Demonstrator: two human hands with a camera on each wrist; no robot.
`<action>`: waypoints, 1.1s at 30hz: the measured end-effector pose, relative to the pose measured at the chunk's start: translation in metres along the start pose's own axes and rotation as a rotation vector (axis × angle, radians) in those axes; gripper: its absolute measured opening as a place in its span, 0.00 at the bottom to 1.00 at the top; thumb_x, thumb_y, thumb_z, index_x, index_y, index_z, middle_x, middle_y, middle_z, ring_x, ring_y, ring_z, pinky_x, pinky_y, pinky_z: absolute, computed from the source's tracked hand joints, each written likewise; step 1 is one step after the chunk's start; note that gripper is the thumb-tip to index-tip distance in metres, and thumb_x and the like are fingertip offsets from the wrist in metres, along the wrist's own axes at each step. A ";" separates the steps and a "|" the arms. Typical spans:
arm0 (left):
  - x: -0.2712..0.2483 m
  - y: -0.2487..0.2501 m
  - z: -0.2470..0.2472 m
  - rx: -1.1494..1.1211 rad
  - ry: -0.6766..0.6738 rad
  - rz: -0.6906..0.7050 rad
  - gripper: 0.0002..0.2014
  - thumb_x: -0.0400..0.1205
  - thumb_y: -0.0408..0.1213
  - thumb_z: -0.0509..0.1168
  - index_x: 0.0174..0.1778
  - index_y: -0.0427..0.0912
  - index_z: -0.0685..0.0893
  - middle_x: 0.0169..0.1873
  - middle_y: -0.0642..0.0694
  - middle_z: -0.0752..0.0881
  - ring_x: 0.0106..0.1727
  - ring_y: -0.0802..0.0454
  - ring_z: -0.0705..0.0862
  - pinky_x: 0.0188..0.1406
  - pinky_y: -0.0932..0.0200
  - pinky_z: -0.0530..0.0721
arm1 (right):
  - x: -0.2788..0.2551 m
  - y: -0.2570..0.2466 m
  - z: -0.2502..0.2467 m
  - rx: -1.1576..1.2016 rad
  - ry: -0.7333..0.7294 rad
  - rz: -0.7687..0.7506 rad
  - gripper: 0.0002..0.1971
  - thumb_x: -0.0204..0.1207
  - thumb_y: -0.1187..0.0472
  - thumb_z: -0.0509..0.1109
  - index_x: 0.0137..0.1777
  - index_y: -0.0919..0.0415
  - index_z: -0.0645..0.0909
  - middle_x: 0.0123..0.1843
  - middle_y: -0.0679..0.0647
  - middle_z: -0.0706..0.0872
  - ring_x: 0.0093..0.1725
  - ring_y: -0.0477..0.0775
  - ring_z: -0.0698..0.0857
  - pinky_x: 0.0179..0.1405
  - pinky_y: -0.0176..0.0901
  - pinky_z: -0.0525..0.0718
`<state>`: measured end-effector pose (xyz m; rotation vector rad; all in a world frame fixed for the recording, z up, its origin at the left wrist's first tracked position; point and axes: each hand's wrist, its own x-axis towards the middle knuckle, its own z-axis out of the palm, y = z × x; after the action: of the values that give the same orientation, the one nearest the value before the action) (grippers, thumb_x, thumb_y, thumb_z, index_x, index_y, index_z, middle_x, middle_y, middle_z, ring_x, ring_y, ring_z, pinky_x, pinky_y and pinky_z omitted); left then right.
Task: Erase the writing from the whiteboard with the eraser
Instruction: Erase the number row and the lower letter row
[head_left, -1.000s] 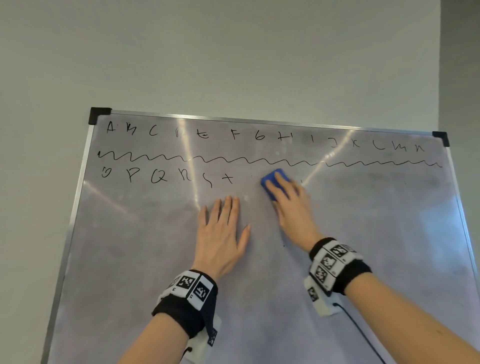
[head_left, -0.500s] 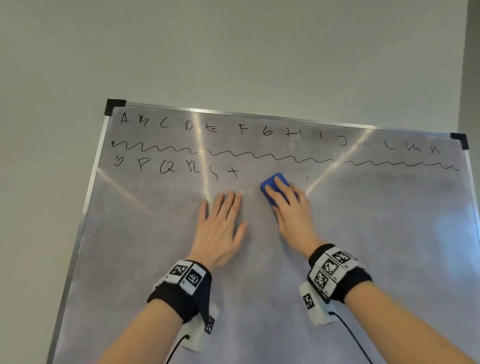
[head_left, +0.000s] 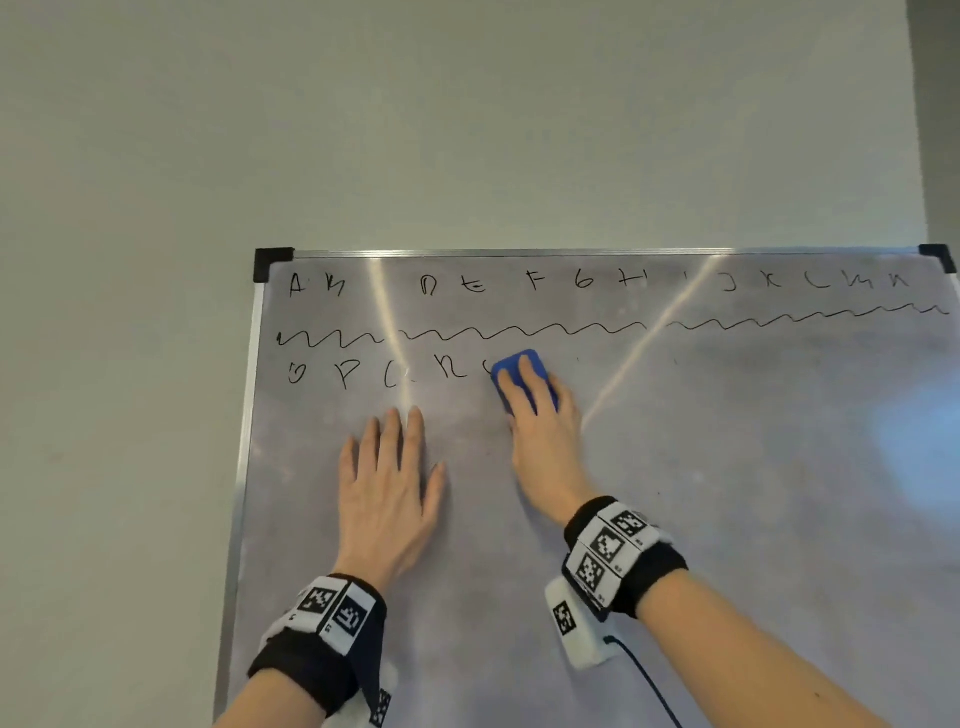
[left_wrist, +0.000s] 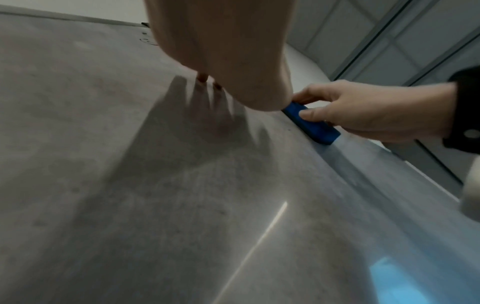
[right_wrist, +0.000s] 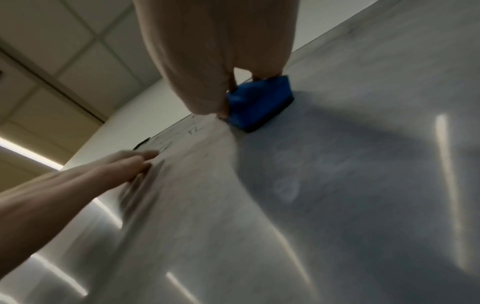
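The right hand (head_left: 543, 441) is gripping the blue eraser (head_left: 519, 366), fingers over its back and thumb on its edge, pressing it flat on the whiteboard (head_left: 727, 493) in the second row of letters (head_left: 395, 371), just right of the "R". The left hand (head_left: 387, 499) is lying open, fingers straight, bracing the board lower left. The risk, as I judge it: the eraser is sitting just under the wavy line (head_left: 519, 332) (still whole), so a tilted or light stroke could be smearing ink rather than lifting it.
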<state>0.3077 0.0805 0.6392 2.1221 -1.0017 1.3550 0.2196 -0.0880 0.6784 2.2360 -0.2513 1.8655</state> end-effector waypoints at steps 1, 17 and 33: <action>0.000 -0.002 -0.001 -0.008 0.007 0.009 0.32 0.82 0.53 0.49 0.78 0.36 0.70 0.72 0.35 0.76 0.72 0.34 0.73 0.70 0.38 0.65 | -0.001 0.008 -0.004 -0.009 0.002 -0.056 0.32 0.67 0.71 0.76 0.73 0.59 0.74 0.75 0.61 0.75 0.64 0.68 0.72 0.62 0.59 0.79; -0.002 -0.022 -0.006 -0.088 -0.010 0.091 0.32 0.83 0.54 0.48 0.80 0.39 0.69 0.76 0.39 0.74 0.75 0.39 0.73 0.73 0.36 0.67 | 0.000 -0.024 0.009 -0.065 0.008 -0.139 0.24 0.75 0.64 0.65 0.72 0.58 0.73 0.73 0.62 0.77 0.63 0.69 0.76 0.62 0.57 0.79; -0.021 -0.090 -0.015 -0.097 0.000 0.011 0.32 0.83 0.52 0.48 0.80 0.37 0.68 0.76 0.34 0.72 0.76 0.33 0.69 0.73 0.39 0.63 | 0.015 -0.062 0.022 0.012 0.077 -0.145 0.20 0.77 0.63 0.62 0.70 0.59 0.77 0.71 0.62 0.79 0.62 0.67 0.75 0.63 0.56 0.77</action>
<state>0.3622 0.1562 0.6284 2.0477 -1.0584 1.2848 0.2599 -0.0348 0.6857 2.1224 -0.0639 1.8759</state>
